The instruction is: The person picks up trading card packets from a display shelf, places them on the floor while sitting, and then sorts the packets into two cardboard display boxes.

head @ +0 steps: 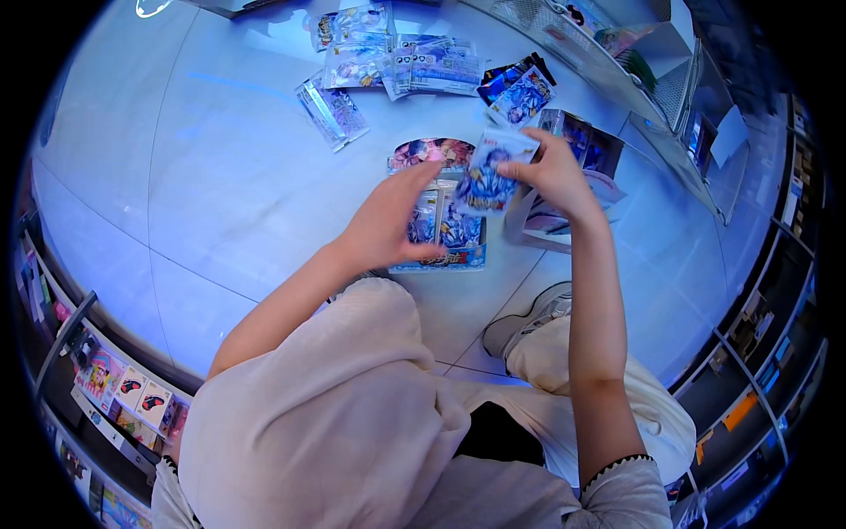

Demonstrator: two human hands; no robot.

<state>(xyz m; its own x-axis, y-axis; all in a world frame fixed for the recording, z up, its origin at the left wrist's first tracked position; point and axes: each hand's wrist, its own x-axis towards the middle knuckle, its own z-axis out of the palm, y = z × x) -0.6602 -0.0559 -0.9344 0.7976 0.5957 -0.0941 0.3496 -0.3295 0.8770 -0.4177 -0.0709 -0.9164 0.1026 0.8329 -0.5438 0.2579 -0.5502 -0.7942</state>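
My right hand [555, 172] grips a foil trading card pack [496, 173] by its right edge, thumb on its front. Below and left of it, an open display box [437, 260] with a raised printed flap stands on the tiled floor, card packs [461, 221] upright inside in two rows. My left hand [396, 215] is at the box's left side, fingers and thumb apart; whether it touches the box cannot be told. Beyond the box, loose packs [433, 66] lie in a pile, with one pack [332, 112] apart at left and a few [524, 96] at right.
Another open box [581, 142] and a white carton [545, 235] stand just right of my right hand. A wire mesh basket [661, 119] holding goods is at the upper right. Shelves with merchandise line the left [99, 423] and right [747, 377]. My shoe [522, 324] is near the box.
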